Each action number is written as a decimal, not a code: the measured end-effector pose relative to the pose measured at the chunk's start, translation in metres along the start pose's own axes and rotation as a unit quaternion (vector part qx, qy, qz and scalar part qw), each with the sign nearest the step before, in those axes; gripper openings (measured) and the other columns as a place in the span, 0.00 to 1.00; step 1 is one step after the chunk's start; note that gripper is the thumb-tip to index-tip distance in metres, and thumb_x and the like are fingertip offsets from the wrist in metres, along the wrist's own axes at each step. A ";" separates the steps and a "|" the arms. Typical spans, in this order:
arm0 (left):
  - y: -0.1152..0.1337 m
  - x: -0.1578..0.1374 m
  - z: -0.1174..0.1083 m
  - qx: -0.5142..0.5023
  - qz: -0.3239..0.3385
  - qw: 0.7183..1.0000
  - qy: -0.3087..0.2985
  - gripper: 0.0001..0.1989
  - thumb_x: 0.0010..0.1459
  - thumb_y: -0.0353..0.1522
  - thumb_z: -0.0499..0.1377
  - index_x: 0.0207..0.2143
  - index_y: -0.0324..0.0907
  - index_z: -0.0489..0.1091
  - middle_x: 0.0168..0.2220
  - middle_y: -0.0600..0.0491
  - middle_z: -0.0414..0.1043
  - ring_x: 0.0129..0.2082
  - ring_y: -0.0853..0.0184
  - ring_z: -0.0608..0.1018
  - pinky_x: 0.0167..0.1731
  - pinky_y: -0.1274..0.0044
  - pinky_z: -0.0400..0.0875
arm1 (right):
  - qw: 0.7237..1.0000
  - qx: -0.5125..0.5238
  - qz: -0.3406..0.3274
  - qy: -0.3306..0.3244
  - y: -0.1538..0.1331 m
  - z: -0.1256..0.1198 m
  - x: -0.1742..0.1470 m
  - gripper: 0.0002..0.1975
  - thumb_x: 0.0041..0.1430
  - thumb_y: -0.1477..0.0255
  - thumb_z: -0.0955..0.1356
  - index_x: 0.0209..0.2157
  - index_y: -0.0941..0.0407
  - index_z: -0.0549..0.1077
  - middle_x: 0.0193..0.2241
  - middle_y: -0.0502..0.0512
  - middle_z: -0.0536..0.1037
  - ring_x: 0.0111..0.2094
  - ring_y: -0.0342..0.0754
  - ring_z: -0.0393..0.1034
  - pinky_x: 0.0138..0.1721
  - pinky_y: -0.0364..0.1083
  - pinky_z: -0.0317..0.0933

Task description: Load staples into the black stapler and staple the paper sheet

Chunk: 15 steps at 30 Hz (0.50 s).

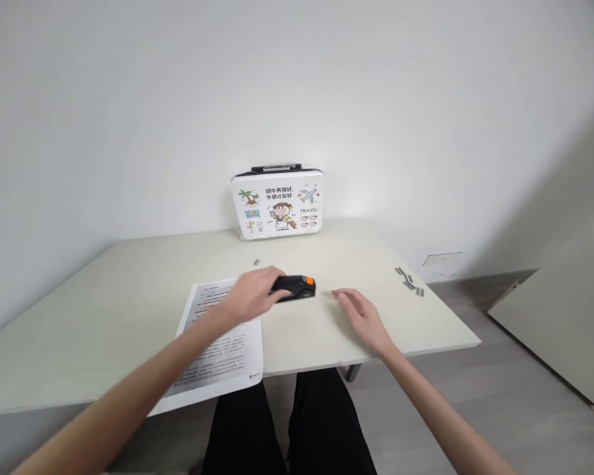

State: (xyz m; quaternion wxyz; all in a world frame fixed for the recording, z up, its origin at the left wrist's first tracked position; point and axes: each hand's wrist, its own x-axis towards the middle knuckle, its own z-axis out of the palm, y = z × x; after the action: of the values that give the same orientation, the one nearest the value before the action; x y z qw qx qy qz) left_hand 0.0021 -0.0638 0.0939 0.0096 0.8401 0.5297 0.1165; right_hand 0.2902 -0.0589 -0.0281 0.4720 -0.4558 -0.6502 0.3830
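My left hand (255, 290) is closed around a black stapler (297, 287) with an orange piece at its front end. It holds the stapler over the table, just right of the printed sheets (232, 356), whose upper right part is hidden behind the hand. To the right of the stapler, my right hand (360, 316) is low over the tabletop, its fingers loosely bent and pointing left. Nothing shows between them. A short grey staple strip (256, 262) lies beyond my left hand. Several more staple strips (408, 285) lie scattered near the table's right edge.
A white case (280, 204) with cartoon prints and a black handle stands upright at the back of the pale table (103, 310), near the wall. The printed sheets overhang the front edge, above my legs (321, 422). A white panel (564, 330) stands at the right.
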 end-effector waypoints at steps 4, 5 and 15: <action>0.046 0.002 0.034 -0.020 0.045 0.998 -0.025 0.13 0.70 0.43 0.59 0.49 0.45 0.72 0.45 0.47 0.80 0.42 0.54 0.82 0.38 0.68 0.71 | 0.999 0.041 0.027 0.010 -0.005 -0.011 0.001 0.27 0.69 0.44 0.62 0.47 0.52 0.76 0.51 0.63 0.83 0.53 0.57 0.79 0.60 0.58 0.69; 0.052 0.003 0.041 -0.025 0.047 0.998 -0.027 0.13 0.70 0.43 0.59 0.49 0.45 0.72 0.45 0.47 0.80 0.41 0.54 0.82 0.38 0.68 0.71 | 0.999 0.038 0.031 -0.006 -0.006 -0.013 0.000 0.27 0.69 0.44 0.62 0.48 0.52 0.76 0.51 0.63 0.83 0.53 0.57 0.78 0.60 0.58 0.68; 0.039 -0.010 0.072 -0.159 0.005 0.987 0.009 0.19 0.64 0.43 0.66 0.54 0.48 0.70 0.49 0.51 0.80 0.47 0.55 0.82 0.45 0.67 0.74 | 0.996 -0.051 0.004 -0.074 -0.007 -0.012 -0.003 0.24 0.71 0.49 0.60 0.45 0.51 0.79 0.47 0.57 0.84 0.50 0.55 0.77 0.54 0.52 0.68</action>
State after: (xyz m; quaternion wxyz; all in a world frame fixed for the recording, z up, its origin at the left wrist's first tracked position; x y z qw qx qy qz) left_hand 0.0476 -0.0826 0.0278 0.1381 0.8295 0.5002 0.2065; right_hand 0.3010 -0.0628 -0.0190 0.3972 -0.4528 -0.6999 0.3838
